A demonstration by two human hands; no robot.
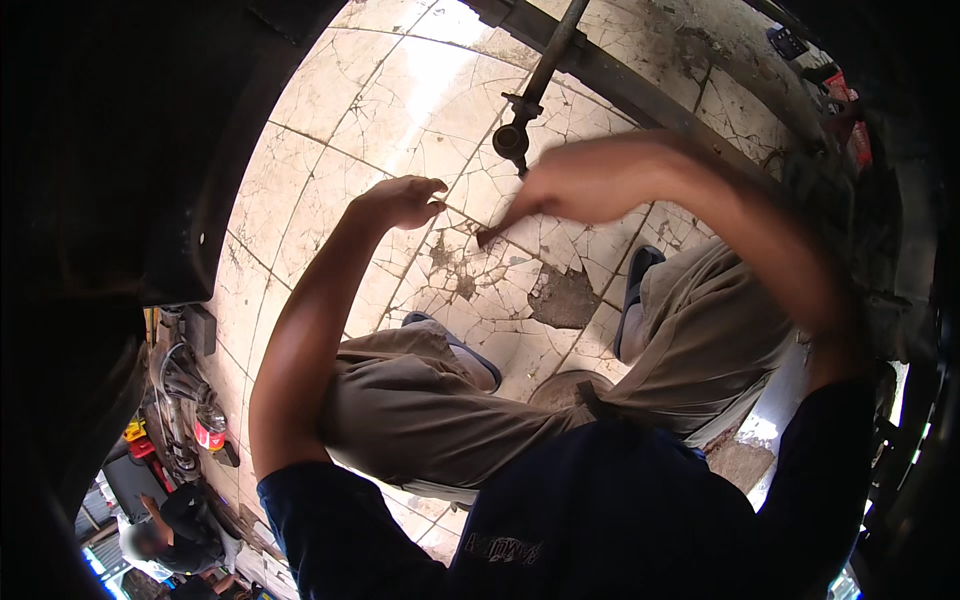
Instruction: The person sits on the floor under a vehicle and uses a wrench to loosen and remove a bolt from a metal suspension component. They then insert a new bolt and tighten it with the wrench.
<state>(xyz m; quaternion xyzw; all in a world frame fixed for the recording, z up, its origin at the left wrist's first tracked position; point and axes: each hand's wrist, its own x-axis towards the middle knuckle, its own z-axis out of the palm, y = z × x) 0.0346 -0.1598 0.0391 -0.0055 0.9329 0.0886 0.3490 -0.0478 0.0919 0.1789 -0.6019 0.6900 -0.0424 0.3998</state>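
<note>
Above the cracked tile floor (400,100) – right hand (590,180) grips a slim tool (497,228), angled down for reach; left hand (400,200) loosely curled, empty – metal rod (535,85) just beyond

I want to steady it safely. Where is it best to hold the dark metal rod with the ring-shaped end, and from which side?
Probably on the straight shaft of the dark metal rod, just above the collar, not on the ring end. The shaft is slim and even, so fingers can wrap it. Come from the lower right, where the right hand is already nearest; the left hand is farther off.
</note>
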